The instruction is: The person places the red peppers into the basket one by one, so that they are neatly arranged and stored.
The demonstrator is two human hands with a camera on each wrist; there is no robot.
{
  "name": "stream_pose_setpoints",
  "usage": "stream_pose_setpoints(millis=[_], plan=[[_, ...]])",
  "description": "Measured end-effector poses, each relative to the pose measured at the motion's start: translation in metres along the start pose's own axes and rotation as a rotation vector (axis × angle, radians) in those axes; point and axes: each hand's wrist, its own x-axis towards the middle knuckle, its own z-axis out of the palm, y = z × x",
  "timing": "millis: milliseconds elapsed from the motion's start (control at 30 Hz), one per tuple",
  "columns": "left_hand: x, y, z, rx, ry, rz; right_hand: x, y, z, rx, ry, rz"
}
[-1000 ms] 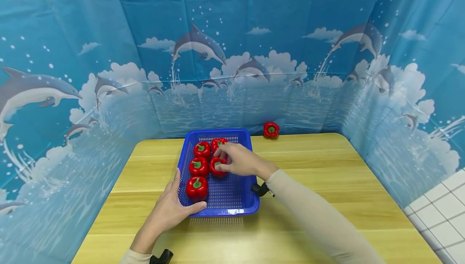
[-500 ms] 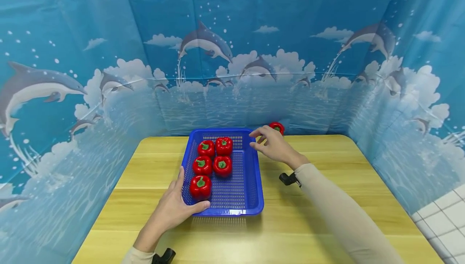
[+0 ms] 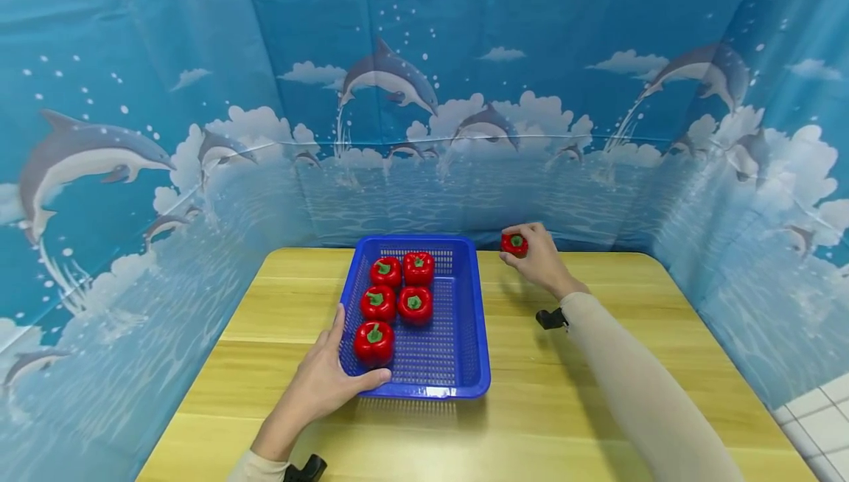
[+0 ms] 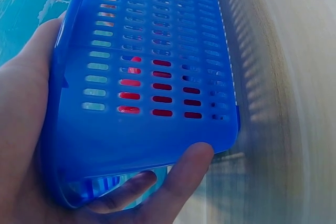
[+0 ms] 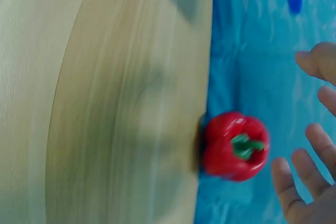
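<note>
A blue plastic basket (image 3: 467, 389) holds several red bell peppers (image 3: 414, 305) with green stems, grouped toward its left side. My left hand (image 3: 317, 382) grips its near left corner, the thumb along the near rim and the fingers against the left side. In the left wrist view, red shows through the slots of the basket wall (image 4: 121, 145). Beyond the basket's right side, my right hand (image 3: 542, 261) is spread around a lone bell pepper (image 3: 515, 244) at the table's back edge. The right wrist view shows the fingers (image 5: 283, 179) apart from that pepper (image 5: 216, 148).
The light wooden table (image 3: 564, 371) carries the basket near its middle. A blue curtain (image 3: 424, 194) printed with dolphins hangs close behind and on both sides. White tiles (image 3: 819, 419) show at the lower right.
My right hand has left the peppers inside the basket, crossed its right rim and reached the lone pepper at the back. My left hand keeps its hold while the head view shifts slightly.
</note>
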Motion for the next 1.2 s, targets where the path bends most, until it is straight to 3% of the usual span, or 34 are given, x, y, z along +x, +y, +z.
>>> stream_pose_setpoints(millis=[100,200,367,767,1200], plan=[[0.000,-0.001,0.001,-0.013,0.008,0.002,0.003,0.006,-0.001,-0.005,0.014,0.051],[0.000,-0.002,0.001,-0.019,0.010,0.000,0.001,-0.005,-0.002,-0.045,0.002,0.121],[-0.002,-0.003,0.000,-0.010,0.010,-0.012,0.007,0.005,0.006,-0.057,-0.024,0.192],[0.000,-0.001,0.001,-0.031,0.019,-0.029,0.026,0.027,0.017,-0.112,-0.101,0.202],[0.001,0.000,0.001,-0.041,0.020,-0.041,0.017,0.024,0.020,-0.068,-0.060,0.272]])
